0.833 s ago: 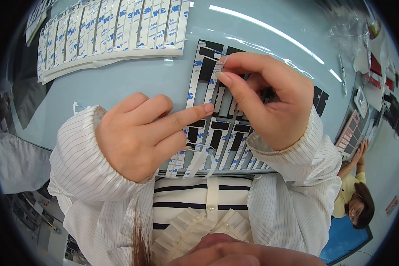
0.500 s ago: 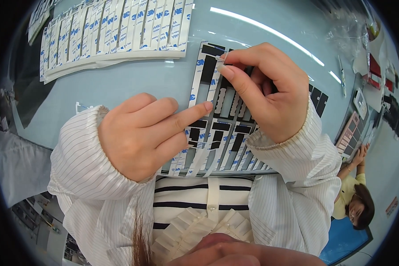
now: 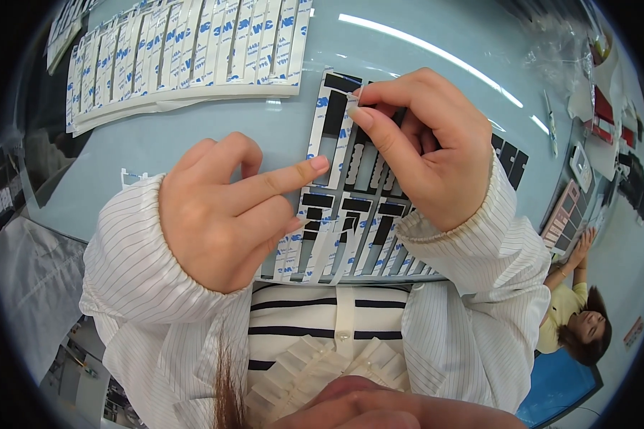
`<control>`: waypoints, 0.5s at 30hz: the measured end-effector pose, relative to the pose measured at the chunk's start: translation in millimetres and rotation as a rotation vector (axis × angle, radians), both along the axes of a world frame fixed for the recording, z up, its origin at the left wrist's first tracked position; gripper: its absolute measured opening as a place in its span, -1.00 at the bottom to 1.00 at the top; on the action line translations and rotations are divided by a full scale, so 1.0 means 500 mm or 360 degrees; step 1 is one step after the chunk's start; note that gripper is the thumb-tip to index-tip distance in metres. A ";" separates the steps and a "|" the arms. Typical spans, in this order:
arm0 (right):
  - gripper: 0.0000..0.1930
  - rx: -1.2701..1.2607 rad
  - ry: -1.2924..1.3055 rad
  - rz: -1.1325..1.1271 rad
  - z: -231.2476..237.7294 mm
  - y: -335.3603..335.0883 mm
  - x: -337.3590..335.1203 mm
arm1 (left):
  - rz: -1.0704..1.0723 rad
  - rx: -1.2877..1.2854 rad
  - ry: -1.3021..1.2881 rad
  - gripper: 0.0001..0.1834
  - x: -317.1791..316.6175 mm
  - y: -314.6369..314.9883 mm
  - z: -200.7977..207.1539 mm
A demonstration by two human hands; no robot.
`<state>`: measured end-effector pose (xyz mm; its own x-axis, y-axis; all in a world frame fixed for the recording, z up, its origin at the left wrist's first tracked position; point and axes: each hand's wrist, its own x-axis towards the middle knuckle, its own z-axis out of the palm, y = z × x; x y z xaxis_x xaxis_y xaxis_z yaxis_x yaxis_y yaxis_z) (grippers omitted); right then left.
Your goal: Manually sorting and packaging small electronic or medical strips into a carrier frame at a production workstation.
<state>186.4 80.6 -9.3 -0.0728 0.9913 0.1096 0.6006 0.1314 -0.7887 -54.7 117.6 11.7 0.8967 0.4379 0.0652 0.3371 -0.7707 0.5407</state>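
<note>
Beneath my hands lies a sheet of black cut-out parts [image 3: 320,118] faced with white, blue-printed adhesive strips. My right hand [image 3: 436,143] pinches a small, thin whitish strip end [image 3: 355,96] between thumb and index finger near the sheet's far edge. My left hand [image 3: 225,207] hovers at the sheet's left side. Its index finger is stretched out over a printed strip, the thumb stands apart below, and the other fingers curl; nothing shows between them. Pale loose strips [image 3: 323,250] trail over the near part of the sheet.
At the far left lies a stack of blue-printed adhesive strip sheets [image 3: 186,86]. A pen [image 3: 552,121], a white calculator-like device [image 3: 581,166] and a pink one [image 3: 562,213] are on the right. A person in yellow [image 3: 576,322] sits beyond them.
My left index fingertip has drawn back a little to the left, and its curled fingers have risen. My right hand keeps its pinch, shifted slightly left. The other person's head has turned.
</note>
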 end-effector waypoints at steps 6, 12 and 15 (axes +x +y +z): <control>-0.88 0.0107 -0.0061 0.0038 -0.007 -0.001 0.002 | -0.0074 0.0115 -0.0108 -0.76 0.004 0.008 -0.006; -0.88 0.0274 -0.0243 0.0076 -0.008 0.000 -0.003 | 0.0011 0.0173 -0.0106 -0.74 0.003 0.009 -0.005; -0.85 0.0510 -0.0509 0.0122 -0.016 0.003 0.002 | 0.0015 0.0162 -0.0075 -0.74 0.004 0.009 -0.003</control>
